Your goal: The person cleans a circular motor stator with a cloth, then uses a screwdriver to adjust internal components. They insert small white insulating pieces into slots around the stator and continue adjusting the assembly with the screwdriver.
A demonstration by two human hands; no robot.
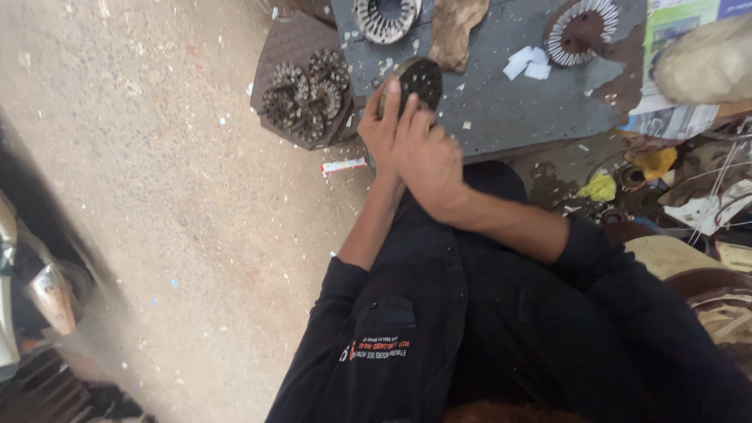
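Head view, looking down over dark sleeves. Both hands raised together at the near edge of a grey board [501, 102], a dark round disc [421, 78] held between them just above that edge. Left hand [382, 125] clamped on the disc's left rim, one finger pointing up along it. Right hand [429, 160] laid across the left, fingers curled toward the disc's lower edge (blurred, so impossible to tell whether closed on the disc itself or only on the other hand).

Left of the board, a brown tray [270, 55] with a cluster of small wound cores [307, 94]. On the board, well apart from the hands: a toothed ring [384, 17] at the top edge, a brown rag [456, 27] just beyond the disc, white slips [526, 63], and a second ring [580, 31] with pale teeth. Dusty floor [157, 196] to the left, strewn with scraps.

Judged from this grip: best to keep the disc pinned by its rim with the left, face turned up toward the eyes, and to leave any finer work to the right. Worth bracing wrists or the disc's lower edge against the board, since a disc held in the air wobbles. Likely heavy and sharp at the slots, so fingertips better kept on the outer rim. Wise to stay over the board rather than the floor, where a slip would lose small parts among the litter.
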